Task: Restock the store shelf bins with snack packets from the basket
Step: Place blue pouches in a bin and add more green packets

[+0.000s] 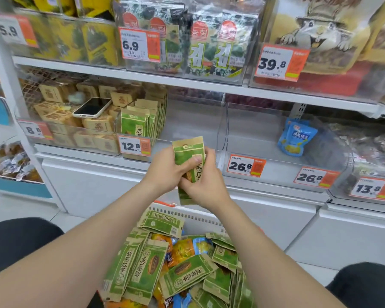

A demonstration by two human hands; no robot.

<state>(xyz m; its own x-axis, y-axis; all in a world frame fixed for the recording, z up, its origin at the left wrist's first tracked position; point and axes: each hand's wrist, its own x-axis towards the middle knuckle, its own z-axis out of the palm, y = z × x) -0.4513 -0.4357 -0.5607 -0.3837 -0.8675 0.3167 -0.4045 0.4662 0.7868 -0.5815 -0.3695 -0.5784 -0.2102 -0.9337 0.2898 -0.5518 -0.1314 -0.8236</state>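
Both hands hold green snack packets (188, 155) upright in front of the middle shelf. My left hand (167, 170) grips them from the left with the thumb across the front. My right hand (206, 185) holds their lower right side. Below, the white basket (200, 220) holds several green packets (147, 267) mixed with orange and blue ones. The clear bin (187, 125) behind the 12.8 tag has a row of the same green packets (140, 123) at its left and bare room at its right.
A phone (91, 107) lies on tan boxes in the bin to the left. The bin to the right holds one blue pouch (296, 136). Seaweed packs fill the upper shelf. My knees frame the basket at the bottom corners.
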